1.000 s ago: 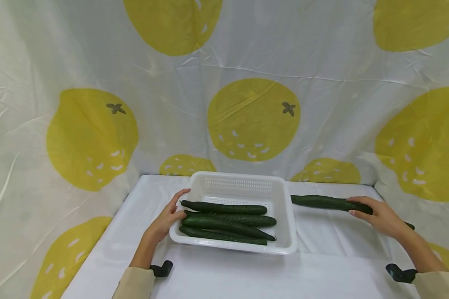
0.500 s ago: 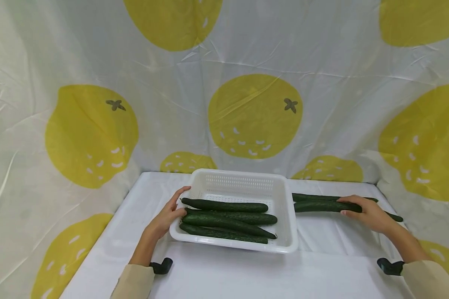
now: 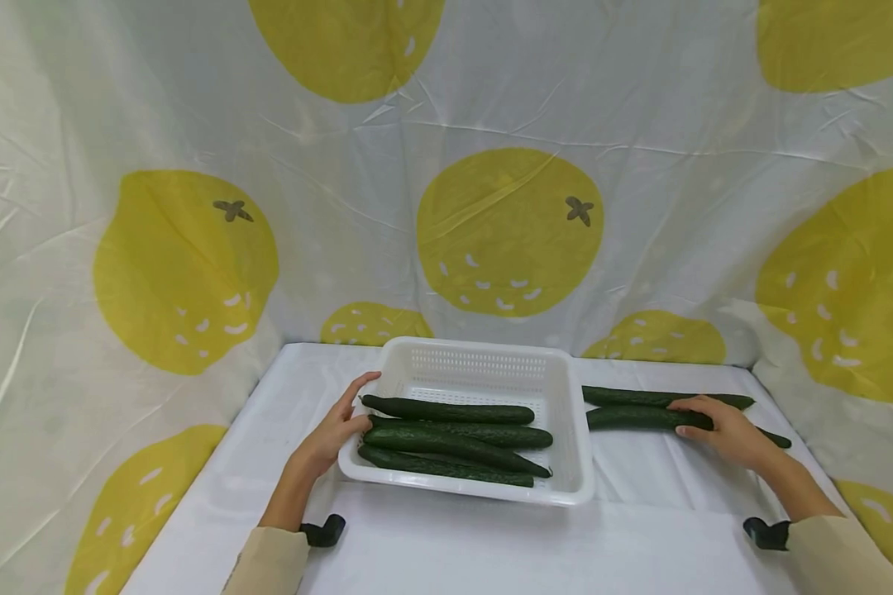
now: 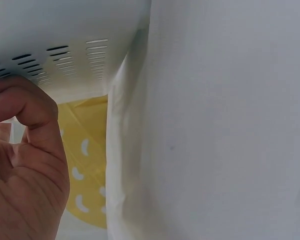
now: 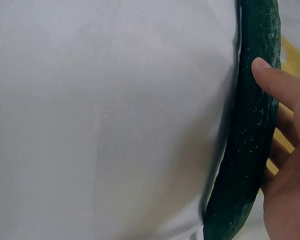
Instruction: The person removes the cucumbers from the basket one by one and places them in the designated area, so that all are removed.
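Note:
A white plastic basket (image 3: 484, 494) stands mid-table in the head view with several dark green cucumbers (image 3: 454, 469) lying lengthwise in its front part. At its left end my left hand (image 3: 331, 430) grips the rim, thumb over the inside. The left wrist view shows the curled fingers (image 4: 20, 102) against the slotted basket wall (image 4: 85, 30). Right of the basket, my right hand (image 3: 725, 430) holds a long cucumber (image 3: 632, 417) around its middle. In the right wrist view the thumb (image 5: 275, 82) lies across this cucumber (image 5: 247, 135), other fingers behind it.
Another cucumber (image 3: 662, 397) lies just behind the held one, on the white tablecloth (image 3: 491, 554). A lemon-print curtain (image 3: 506, 231) rises right at the table's back edge and along both sides.
My right hand has moved left with its cucumber, whose near end is now close to the basket. The cucumber behind has come into view. My left hand stays on the rim.

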